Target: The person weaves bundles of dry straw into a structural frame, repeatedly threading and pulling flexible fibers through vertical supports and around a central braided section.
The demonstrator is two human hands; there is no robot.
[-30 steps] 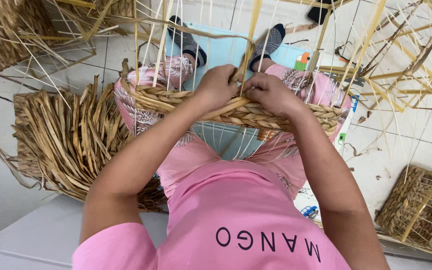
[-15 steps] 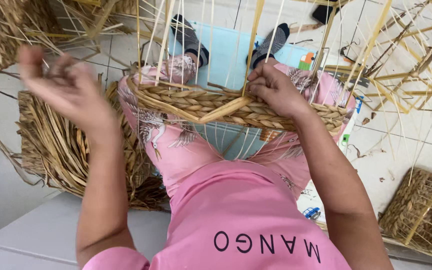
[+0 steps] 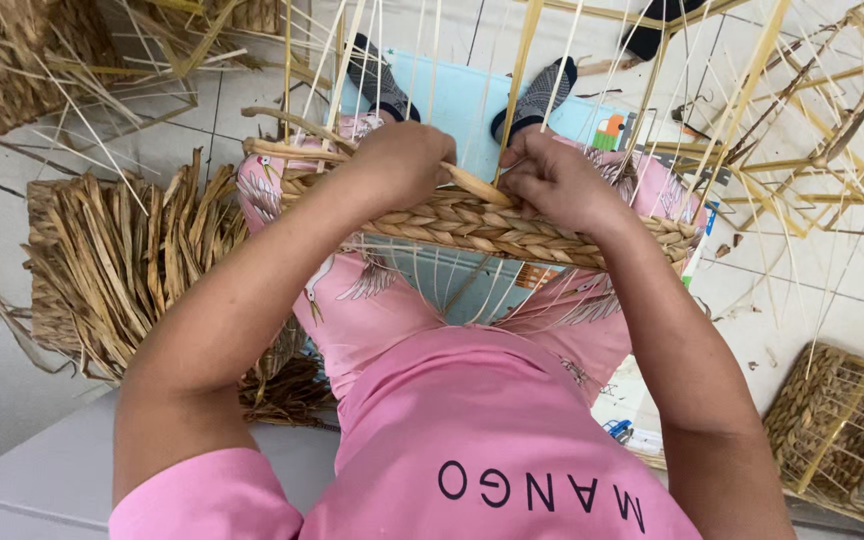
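We hold the half-woven basket of braided tan straw [image 3: 512, 228] across our lap, above the tiled floor. Our left hand [image 3: 404, 160] closes its grip over the rim to steady it, while our right hand [image 3: 552, 180] pinches a flat pale straw strand [image 3: 477, 185] against the weave, keeping it taut between the upright ribs.

The pink shirt [image 3: 472, 430] is showing dark letters, the pink trousers [image 3: 362, 300] are showing white birds, and the woven band [image 3: 512, 228] is looking tan.
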